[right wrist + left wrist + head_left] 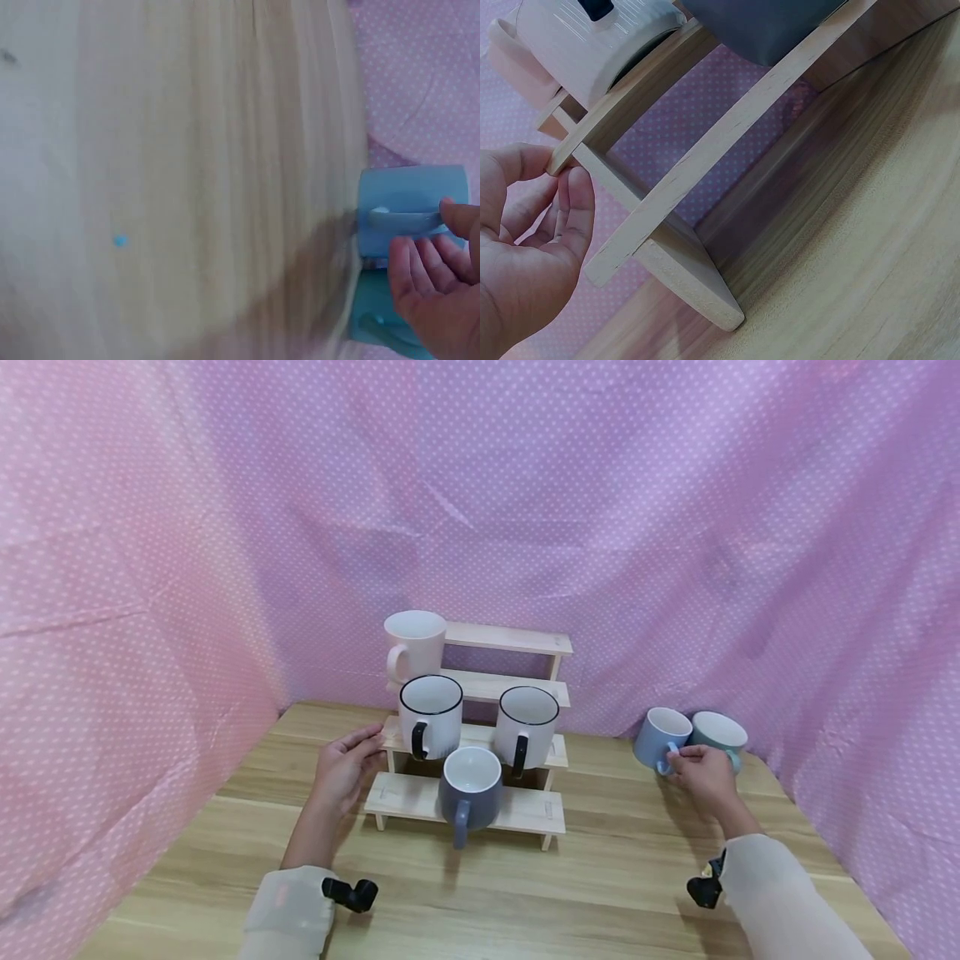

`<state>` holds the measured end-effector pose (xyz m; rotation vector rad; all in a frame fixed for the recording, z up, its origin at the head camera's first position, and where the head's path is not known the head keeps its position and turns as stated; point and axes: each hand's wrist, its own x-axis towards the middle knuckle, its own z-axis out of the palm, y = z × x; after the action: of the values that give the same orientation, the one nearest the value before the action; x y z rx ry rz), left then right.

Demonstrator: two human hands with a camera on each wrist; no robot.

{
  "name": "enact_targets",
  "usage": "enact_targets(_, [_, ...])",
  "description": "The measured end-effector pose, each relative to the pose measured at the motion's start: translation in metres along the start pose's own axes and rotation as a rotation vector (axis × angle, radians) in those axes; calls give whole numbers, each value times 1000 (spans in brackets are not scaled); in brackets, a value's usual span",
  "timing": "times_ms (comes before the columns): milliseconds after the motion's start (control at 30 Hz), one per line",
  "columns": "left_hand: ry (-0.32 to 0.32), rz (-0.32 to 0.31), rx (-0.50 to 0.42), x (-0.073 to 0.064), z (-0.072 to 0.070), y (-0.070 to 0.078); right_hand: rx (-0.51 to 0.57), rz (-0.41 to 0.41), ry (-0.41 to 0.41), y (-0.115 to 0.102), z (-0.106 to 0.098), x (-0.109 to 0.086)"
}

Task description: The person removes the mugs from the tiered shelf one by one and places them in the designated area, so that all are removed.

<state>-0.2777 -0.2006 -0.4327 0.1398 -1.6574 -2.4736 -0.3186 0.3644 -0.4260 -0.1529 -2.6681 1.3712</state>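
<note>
My left hand (344,770) pinches the left end of a board on the tiered wooden stand (405,795); the left wrist view shows thumb and fingers around that board end (561,156). At the far right of the table, my right hand (708,777) holds the handle of a light blue mug (651,742). In the right wrist view the thumb rests on the handle (405,220), with the fingers on its other side. A green mug (720,727) stands right beside the blue one, partly hidden by the hand.
On the stand are a pale pink mug (423,653) at the upper left, two white mugs with black rims, one left (442,731) and one right (536,745), and a grey-blue mug (480,806) lowest. A dotted pink curtain (525,527) surrounds the wooden table (570,902).
</note>
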Motion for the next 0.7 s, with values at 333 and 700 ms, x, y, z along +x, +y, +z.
enact_targets(333, [-7,-8,-21,1,0,0,-164,-86,119,-31,-5,3])
enact_targets(700, [-10,-2,-11,1,-2,0,-212,-210,100,-77,0,9])
